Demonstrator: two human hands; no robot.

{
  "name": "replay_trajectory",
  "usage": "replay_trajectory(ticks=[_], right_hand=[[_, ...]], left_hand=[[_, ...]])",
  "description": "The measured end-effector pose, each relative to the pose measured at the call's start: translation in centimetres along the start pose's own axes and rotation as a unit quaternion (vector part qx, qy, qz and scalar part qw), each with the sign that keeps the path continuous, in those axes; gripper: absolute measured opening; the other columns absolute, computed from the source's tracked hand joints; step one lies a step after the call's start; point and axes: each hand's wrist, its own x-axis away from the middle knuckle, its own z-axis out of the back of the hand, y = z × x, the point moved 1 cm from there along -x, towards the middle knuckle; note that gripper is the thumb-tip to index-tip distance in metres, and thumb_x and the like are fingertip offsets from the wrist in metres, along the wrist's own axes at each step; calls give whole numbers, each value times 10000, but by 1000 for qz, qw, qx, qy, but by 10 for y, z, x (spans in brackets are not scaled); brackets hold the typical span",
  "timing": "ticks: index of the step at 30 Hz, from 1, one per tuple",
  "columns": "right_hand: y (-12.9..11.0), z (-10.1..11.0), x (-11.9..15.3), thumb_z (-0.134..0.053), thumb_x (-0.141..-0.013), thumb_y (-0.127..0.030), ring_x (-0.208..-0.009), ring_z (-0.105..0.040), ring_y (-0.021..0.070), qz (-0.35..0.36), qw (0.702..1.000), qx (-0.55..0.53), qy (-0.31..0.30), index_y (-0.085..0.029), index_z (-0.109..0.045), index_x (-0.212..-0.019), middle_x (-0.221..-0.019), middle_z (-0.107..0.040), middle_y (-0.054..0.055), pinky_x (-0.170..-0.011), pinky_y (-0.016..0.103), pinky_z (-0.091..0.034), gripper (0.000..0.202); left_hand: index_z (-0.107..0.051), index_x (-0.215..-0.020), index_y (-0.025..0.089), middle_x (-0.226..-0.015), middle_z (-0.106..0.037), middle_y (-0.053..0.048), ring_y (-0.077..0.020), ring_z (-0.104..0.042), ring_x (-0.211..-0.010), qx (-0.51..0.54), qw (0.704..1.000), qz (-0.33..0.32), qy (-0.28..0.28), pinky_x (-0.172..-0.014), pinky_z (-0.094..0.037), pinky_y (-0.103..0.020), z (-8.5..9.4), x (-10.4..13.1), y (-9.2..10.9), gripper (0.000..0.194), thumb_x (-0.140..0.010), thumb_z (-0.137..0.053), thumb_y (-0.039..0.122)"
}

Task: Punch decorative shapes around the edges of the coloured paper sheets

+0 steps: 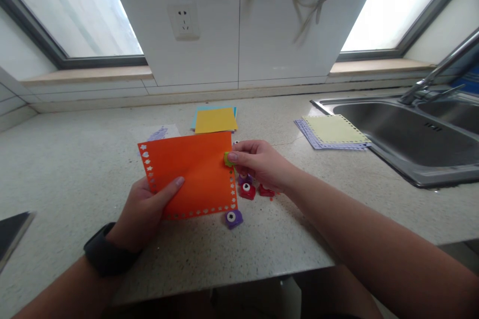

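My left hand (149, 204) grips an orange sheet of paper (194, 169) by its lower left part, thumb on top. Small shapes are punched along the sheet's left, bottom and lower right edges. At the upper right edge, my right hand (258, 159) pinches a small green craft punch (228, 159) that sits over the paper's border. Below the sheet's right corner lies a purple craft punch (233, 218). Under my right hand are a red craft punch (247, 189) and another red one (266, 190), with a further purple punch partly hidden behind the fingers.
Yellow paper (216, 120) lies over blue sheets at the back of the counter. A stack of pale yellow (333, 129) and lilac punched sheets rests against the rim of the steel sink (411, 134). Behind the orange sheet is a white paper with purple marks (162, 132).
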Motion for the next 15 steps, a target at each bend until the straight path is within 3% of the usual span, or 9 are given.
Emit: replay_trajectory(ticks=[15], right_hand=[[1, -2, -1, -857, -698, -505, -498, -441, 89, 0, 1000, 9, 7, -194, -707, -833, -680, -604, -1, -439, 247, -382, 371]], left_hand=[[-747, -1136, 186, -1175, -776, -88, -291, -762, -980, -1, 1000, -3, -3, -889, -629, -408, 3, 0, -3, 384, -795, -801, 355]])
